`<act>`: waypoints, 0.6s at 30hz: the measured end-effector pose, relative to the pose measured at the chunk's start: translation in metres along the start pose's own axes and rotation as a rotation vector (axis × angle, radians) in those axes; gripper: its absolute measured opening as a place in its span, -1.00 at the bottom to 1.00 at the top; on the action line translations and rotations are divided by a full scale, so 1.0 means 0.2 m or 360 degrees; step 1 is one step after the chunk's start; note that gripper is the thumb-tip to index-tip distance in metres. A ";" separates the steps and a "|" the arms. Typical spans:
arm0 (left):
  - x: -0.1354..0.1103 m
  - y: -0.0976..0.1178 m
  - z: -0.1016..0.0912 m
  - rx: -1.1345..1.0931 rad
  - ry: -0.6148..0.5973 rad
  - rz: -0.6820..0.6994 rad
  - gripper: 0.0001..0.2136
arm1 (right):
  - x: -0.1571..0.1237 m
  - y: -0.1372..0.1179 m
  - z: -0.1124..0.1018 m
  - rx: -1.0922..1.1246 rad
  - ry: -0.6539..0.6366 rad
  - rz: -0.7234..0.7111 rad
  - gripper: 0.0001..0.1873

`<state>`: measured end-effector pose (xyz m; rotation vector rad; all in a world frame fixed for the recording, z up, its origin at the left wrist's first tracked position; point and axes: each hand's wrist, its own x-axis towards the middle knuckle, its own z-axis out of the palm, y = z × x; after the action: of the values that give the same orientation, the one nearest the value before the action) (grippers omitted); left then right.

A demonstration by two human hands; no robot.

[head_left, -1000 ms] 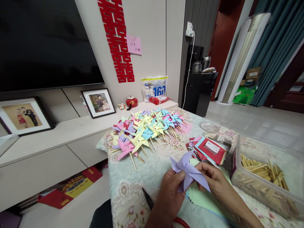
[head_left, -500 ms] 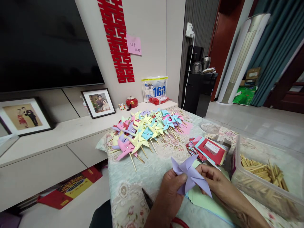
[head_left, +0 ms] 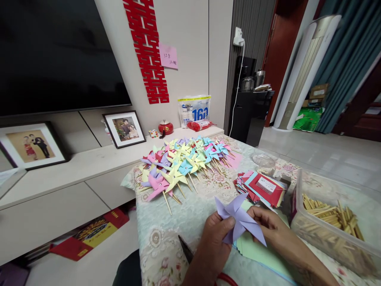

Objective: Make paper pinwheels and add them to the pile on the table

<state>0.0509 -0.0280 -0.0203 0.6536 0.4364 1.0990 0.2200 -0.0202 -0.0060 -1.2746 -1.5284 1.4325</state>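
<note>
Over the near part of the tabletop (head_left: pixel 169 224), the left hand (head_left: pixel 214 242) is clamped, thumb on top, on the purple pinwheel (head_left: pixel 238 218); the right hand (head_left: pixel 272 230) pinches its right side. Its blades look folded in, but no stick shows. Mounted pinwheels (head_left: pixel 181 167), seemingly finished, heap toward the far left corner; boxed sticks (head_left: pixel 330 214) and green sheets (head_left: pixel 258 254) remain unused.

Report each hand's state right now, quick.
Left hand: closed, holding the purple paper pinwheel, thumb near its center.
Right hand: fingers curled at the pinwheel's right side, tips partly hidden; firm grip cannot be told.
</note>
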 end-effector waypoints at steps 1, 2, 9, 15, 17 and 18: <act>0.00 0.00 0.00 -0.0007 0.0004 0.0002 -0.67 | 0.00 -0.01 0.00 0.0004 -0.0015 0.0003 -0.72; 0.00 0.00 0.00 -0.0015 0.0008 0.0004 -0.67 | 0.00 -0.01 0.00 0.0010 -0.0019 0.0004 -0.71; 0.00 -0.01 -0.01 -0.0027 -0.0027 0.0003 -0.67 | -0.01 -0.03 0.02 -0.0022 0.0020 0.0035 -0.66; 0.01 -0.01 -0.01 -0.0014 0.0021 -0.0009 -0.68 | -0.01 -0.02 0.02 0.0033 0.0110 -0.0018 -0.69; 0.01 -0.01 -0.01 -0.0008 0.0019 0.0001 -0.68 | 0.00 0.00 0.02 0.0051 0.0101 -0.0047 -0.69; 0.01 -0.01 -0.01 -0.0002 0.0016 0.0008 -0.68 | 0.00 0.01 0.02 0.0057 0.0090 -0.0058 -0.68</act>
<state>0.0517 -0.0267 -0.0228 0.6485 0.4428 1.1079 0.2167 -0.0209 -0.0082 -1.2497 -1.4748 1.3834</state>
